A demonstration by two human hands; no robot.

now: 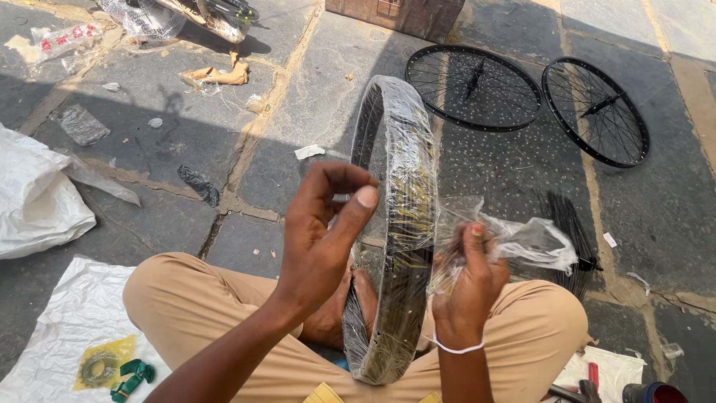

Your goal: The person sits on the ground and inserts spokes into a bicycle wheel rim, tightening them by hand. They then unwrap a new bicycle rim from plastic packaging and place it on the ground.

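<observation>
My left hand (324, 239) pinches at the rim (395, 224) upright between my knees, my right hand (468, 280) grips its loose wrap (522, 242); the rim looks stiff and light, the film thin, slippery, tearable.

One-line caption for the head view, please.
Seated person's left hand steadies an upright black wheel rim while the right hand grips its clear plastic wrap.

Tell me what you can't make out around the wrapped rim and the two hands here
Head view only:
- Lower arc of the wrapped rim: behind the knees and feet.
- Left hand fingertips: back of hand faces the camera, grip unclear.
- Right hand: clear plastic wrap bunches over its fingers.
- Red-handled tools: cut off by the bottom edge.
- Green parts: too small to identify.
</observation>
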